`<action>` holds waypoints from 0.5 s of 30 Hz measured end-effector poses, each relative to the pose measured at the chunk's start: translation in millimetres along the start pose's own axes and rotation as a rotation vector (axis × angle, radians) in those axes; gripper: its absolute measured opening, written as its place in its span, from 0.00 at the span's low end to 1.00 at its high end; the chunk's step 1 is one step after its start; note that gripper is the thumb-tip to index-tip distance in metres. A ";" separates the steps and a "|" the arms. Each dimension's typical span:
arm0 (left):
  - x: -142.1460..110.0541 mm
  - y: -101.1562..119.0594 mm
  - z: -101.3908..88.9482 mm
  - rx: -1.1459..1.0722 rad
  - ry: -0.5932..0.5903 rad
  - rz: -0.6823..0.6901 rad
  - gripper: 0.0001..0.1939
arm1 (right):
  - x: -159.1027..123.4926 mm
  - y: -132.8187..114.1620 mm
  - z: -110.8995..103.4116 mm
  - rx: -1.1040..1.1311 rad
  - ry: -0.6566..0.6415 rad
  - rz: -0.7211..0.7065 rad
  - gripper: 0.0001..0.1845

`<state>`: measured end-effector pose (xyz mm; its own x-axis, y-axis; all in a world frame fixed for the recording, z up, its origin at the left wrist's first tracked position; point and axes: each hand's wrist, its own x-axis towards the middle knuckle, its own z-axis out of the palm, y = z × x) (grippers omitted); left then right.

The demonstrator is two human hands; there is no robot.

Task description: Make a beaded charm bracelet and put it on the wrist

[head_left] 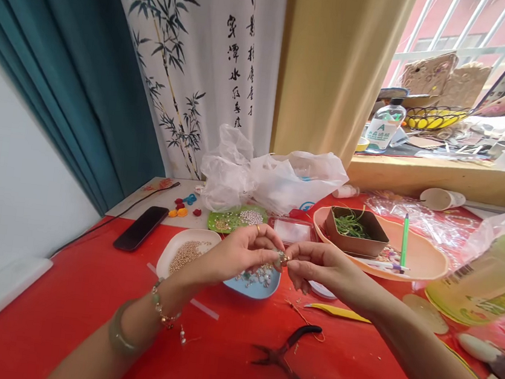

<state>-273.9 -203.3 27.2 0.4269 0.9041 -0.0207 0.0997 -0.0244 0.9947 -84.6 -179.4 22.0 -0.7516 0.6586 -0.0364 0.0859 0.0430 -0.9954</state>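
Observation:
My left hand and my right hand meet above the table, fingertips pinched together. Between them is a small beaded piece, greenish and gold; its exact form is too small to make out. Below my left hand sits a blue dish of mixed beads, partly covered by the hand. To its left stands a white dish of small gold beads. Pliers with dark handles lie open nearer to me. Yellow tweezers rest under my right wrist.
Behind the hands are a green bead tray and plastic bags. A brown box with green strands stands in a peach tray. A phone lies left; a large yellow-green bottle leans right. Thin cord lies near the pliers.

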 end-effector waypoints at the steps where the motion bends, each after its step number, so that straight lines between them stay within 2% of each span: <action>1: 0.5 -1.0 -0.2 0.012 0.025 0.008 0.08 | 0.1 -1.0 -0.2 -0.023 0.017 0.013 0.10; 5: 1.5 -1.7 -0.1 0.082 0.073 0.010 0.07 | 0.2 -3.0 1.1 -0.085 0.050 0.029 0.13; 9: 3.2 0.0 0.9 0.087 0.056 -0.028 0.06 | 0.1 -0.3 1.8 -0.098 0.077 0.061 0.14; 15: 5.7 -4.9 0.6 0.096 0.059 0.010 0.06 | 1.0 0.3 0.1 -0.073 0.080 0.136 0.16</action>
<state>-271.5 -198.2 22.2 0.3751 0.9270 -0.0023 0.1827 -0.0715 0.9806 -85.4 -178.8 21.7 -0.6757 0.7196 -0.1599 0.2324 0.0022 -0.9726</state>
